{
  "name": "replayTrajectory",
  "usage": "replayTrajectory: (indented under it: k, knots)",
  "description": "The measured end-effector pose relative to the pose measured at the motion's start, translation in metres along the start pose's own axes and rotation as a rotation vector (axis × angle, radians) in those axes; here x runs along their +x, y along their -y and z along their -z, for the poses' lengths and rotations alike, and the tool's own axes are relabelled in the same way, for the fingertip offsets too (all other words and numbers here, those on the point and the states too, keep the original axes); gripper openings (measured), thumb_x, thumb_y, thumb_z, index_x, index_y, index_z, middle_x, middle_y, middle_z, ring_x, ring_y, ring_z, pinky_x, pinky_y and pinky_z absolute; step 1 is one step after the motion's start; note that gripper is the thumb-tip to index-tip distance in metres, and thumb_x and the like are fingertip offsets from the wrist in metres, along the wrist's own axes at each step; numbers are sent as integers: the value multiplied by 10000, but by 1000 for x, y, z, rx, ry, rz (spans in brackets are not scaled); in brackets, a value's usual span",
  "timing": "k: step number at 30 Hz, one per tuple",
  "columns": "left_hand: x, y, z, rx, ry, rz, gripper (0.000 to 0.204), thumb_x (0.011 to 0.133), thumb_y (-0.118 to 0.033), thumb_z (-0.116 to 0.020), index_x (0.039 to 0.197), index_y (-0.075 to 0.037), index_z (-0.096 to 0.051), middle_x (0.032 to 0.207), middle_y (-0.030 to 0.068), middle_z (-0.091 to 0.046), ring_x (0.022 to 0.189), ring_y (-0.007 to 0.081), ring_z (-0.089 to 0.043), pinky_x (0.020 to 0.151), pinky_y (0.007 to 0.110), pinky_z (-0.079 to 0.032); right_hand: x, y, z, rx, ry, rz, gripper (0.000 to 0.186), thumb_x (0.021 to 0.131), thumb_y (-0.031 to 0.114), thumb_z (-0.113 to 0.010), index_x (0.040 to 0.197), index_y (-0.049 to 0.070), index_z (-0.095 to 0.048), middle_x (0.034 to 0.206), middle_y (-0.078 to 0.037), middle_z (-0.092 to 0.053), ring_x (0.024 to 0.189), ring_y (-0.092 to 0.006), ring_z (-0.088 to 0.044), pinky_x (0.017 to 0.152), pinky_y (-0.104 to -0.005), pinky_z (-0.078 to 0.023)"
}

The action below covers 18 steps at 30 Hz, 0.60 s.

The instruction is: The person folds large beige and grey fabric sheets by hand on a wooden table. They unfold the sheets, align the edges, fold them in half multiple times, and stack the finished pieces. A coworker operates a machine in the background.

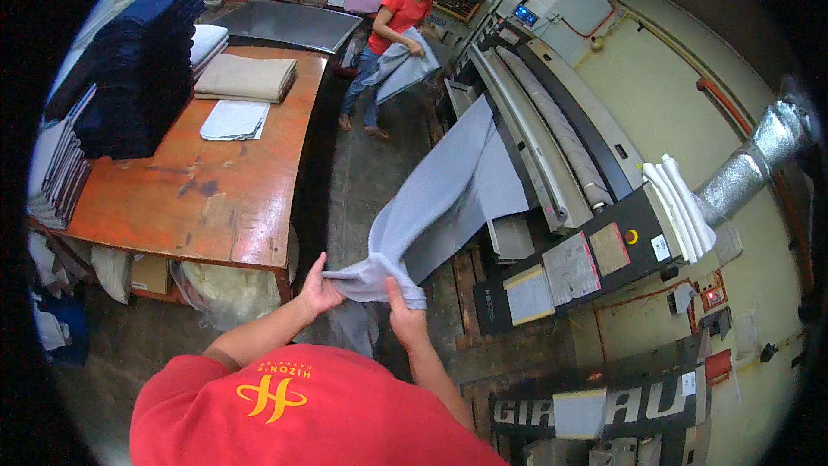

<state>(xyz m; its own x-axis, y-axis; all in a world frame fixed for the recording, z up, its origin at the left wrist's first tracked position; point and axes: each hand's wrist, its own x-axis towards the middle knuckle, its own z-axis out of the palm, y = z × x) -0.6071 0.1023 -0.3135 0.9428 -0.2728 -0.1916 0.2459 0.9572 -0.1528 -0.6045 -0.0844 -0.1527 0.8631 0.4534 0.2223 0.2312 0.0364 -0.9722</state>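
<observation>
A long light grey-blue cloth [435, 194] stretches from the large ironing machine [552, 155] on the right down to my two hands. My left hand [323, 287] grips the cloth's gathered near end at one side, fingers partly turned from view. At the other side my right hand [404, 315] holds the bunched end, its thumb on top and the rest of the fingers hidden beneath the fabric. Between the hands the cloth is folded over itself, and part of it hangs below them toward the floor.
An orange-topped table [216, 198] on the left carries a tall dark blue stack [142, 69], a folded beige cloth [246, 78] and white cloths [233, 119]. A person in red [404, 13] stands beyond, holding grey cloth. Folded white cloths [679, 207] lie on the machine's end, near a silver duct [759, 155].
</observation>
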Motion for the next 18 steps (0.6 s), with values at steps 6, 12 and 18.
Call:
replayTrajectory:
  k: [6,12,18]
  knots:
    - [23,-72,57,30,-279,-316,424,877,-238,-569,1174,53,-491,1162,225,-568,1093,370,-543,1032,499,-382,-56,59,81,397,-480,184,380,963,278,-509,1209,-10,-524,1199,-148,-572,1082,-284,-560,953,-434,-439]
    - [20,-47,-48,177,-155,-222,352,856,-189,-599,1147,4,-552,1088,152,-629,1027,319,-593,986,468,-423,-116,13,171,533,-975,-41,582,932,398,-529,1332,-6,-407,1352,-149,-469,1231,-286,-457,1028,-457,-371]
    - [-24,56,-153,1592,187,49,317,861,-188,-610,1150,-60,-594,1042,105,-657,948,230,-615,872,389,-475,-158,-99,128,668,-809,-607,707,897,528,-508,1368,23,-357,1324,-152,-470,1191,-333,-472,1013,-475,-386]
